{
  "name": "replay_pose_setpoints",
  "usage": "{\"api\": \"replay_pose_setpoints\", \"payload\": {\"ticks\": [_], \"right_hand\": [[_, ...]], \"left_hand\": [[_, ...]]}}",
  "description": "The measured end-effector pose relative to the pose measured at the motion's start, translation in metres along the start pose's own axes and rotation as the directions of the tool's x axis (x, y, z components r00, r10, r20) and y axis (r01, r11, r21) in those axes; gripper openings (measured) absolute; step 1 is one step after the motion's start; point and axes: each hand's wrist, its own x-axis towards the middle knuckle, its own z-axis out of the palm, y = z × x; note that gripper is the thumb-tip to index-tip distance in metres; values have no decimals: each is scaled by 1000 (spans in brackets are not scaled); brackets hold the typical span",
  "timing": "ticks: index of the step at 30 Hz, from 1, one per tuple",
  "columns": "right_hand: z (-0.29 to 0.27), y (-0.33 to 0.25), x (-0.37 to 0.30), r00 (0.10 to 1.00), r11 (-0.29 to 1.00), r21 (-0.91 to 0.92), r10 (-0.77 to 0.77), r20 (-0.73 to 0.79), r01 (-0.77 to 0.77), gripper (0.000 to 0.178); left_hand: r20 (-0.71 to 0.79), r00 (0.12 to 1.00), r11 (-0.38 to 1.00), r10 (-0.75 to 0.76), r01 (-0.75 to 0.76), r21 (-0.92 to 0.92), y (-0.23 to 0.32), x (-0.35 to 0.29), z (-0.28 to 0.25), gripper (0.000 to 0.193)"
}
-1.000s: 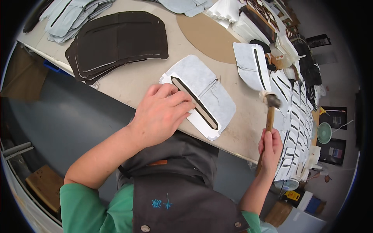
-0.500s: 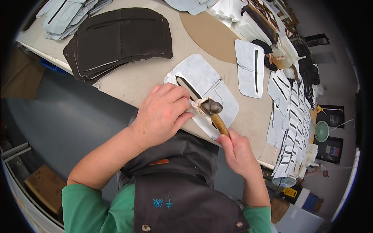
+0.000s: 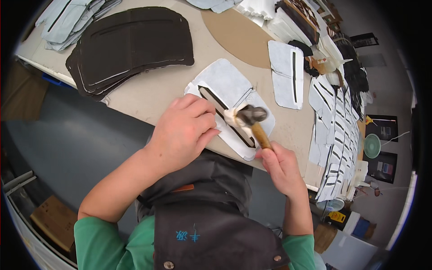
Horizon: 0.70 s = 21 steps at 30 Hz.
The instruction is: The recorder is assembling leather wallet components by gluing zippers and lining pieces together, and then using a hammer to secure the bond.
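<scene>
A pale blue-grey fabric piece (image 3: 225,74) lies at the table's front edge. Along it runs a white strip with a dark-edged slot (image 3: 227,116). My left hand (image 3: 182,128) is closed at the piece's near left side, its bent fingers and thumb together against the white strip; the fingertips are partly hidden. In my right hand (image 3: 281,166) is the wooden handle of a hammer (image 3: 258,132). One end of its metal head is wrapped in white cloth and is over the slot. The head is slightly blurred; whether it touches the piece I cannot tell.
A stack of dark brown panels (image 3: 139,42) lies to the left, with more pale pieces (image 3: 76,22) behind it. A similar slotted piece (image 3: 285,74) and rows of overlapping pieces (image 3: 335,135) are on the right. A tan oval (image 3: 238,38) marks the far tabletop.
The hammer has shifted a little to the right, off the slot's middle, showing more of the slot. My right hand moved right with it. My left hand stays at the piece.
</scene>
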Motion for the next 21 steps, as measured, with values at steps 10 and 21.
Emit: {"api": "replay_pose_setpoints", "payload": {"ticks": [10,21], "right_hand": [[-2,15,-4,992,994,-106,-23,-127,9,32],[-2,19,9,998,970,-244,-29,-53,15,24]], "left_hand": [[-18,1000,997,-10,11,71,-8,28,7,16],[-17,999,999,-38,38,36,-7,33,14,19]]}}
